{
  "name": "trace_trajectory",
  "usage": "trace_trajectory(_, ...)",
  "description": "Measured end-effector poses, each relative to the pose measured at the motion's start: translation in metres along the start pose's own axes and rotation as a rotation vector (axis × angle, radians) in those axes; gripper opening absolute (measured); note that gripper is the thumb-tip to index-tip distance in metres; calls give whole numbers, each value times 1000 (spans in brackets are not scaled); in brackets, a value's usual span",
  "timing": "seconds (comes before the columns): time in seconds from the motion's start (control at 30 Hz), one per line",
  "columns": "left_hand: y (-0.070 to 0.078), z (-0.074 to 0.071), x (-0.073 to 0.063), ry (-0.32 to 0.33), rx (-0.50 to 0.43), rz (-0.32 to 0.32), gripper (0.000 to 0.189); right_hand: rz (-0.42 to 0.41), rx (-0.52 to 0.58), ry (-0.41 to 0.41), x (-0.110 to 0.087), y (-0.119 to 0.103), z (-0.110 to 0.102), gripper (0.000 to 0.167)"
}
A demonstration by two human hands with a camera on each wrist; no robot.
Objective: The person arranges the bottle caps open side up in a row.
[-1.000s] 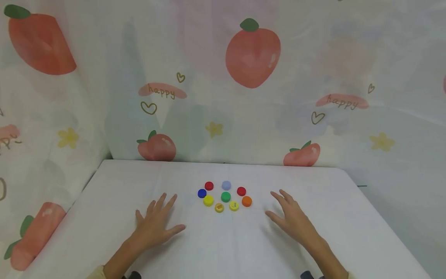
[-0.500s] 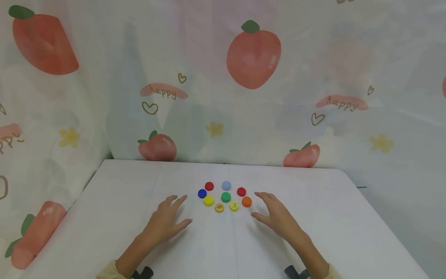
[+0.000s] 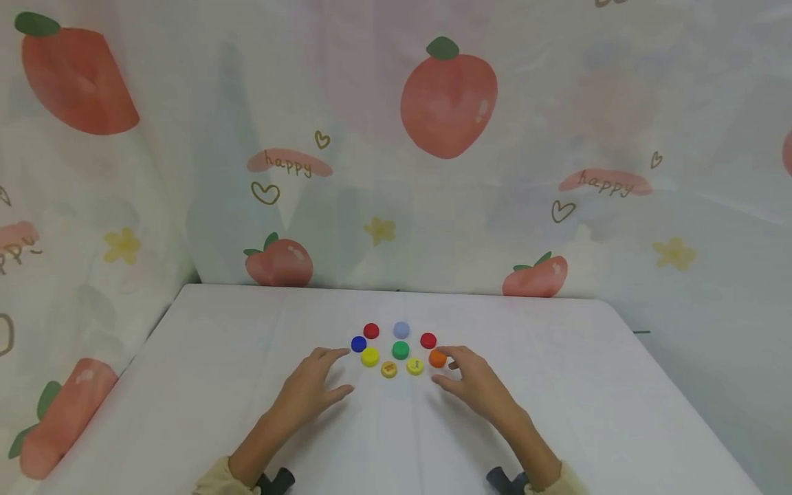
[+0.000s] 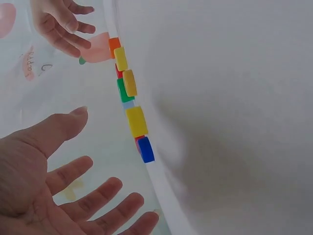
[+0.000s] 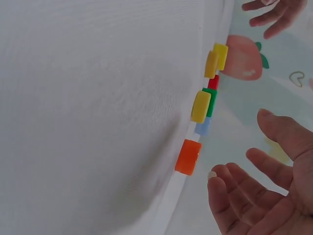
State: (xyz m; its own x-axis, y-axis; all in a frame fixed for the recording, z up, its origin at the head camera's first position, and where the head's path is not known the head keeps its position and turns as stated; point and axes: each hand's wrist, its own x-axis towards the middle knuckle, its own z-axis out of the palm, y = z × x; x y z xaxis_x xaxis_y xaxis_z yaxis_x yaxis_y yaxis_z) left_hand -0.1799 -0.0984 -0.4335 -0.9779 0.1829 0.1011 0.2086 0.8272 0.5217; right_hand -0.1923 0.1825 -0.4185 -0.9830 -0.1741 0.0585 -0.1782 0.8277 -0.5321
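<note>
Several round plastic caps lie loosely grouped on the white table. Blue [image 3: 359, 344], yellow [image 3: 370, 357] and red [image 3: 371, 331] caps sit on the left side. A green cap [image 3: 401, 350] is in the middle, with a pale blue cap [image 3: 401, 330] behind it. Two printed caps, one amber [image 3: 389, 370] and one yellow [image 3: 415, 366], are in front; another red cap [image 3: 428, 340] and an orange cap [image 3: 436, 359] are at right. My left hand [image 3: 309, 386], fingers spread, hovers beside the blue cap. My right hand [image 3: 481, 386] holds nothing; its fingertips overlap the orange cap's edge in the head view.
The white-covered table [image 3: 204, 344] has its far edge against a curtain [image 3: 359, 89] printed with fruit and hearts. A second curtain panel [image 3: 74, 185] runs along the left side. Dark wrist mounts [image 3: 281, 480] show below the sleeves.
Both hands have moved inward toward the caps from either side, and their fingers have drawn closer together. The caps have stayed where they were.
</note>
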Motion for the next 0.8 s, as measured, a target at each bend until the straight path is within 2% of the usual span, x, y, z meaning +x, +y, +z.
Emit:
trace_trajectory(0.23, 12, 6, 6, 14, -42, -3, 58, -5, 44, 1, 4, 0, 4, 48)
trace_trajectory(0.43, 23, 17, 11, 36, -85, 2, 54, -23, 98, 7, 6, 5, 9, 44)
trace_trajectory(0.67, 27, 32, 16, 34, -108, -4, 45, -80, 95, 12, 10, 2, 15, 40)
trace_trajectory(0.8, 29, 35, 20, 29, -133, -2, 41, -92, 98, -18, 13, -4, 17, 37)
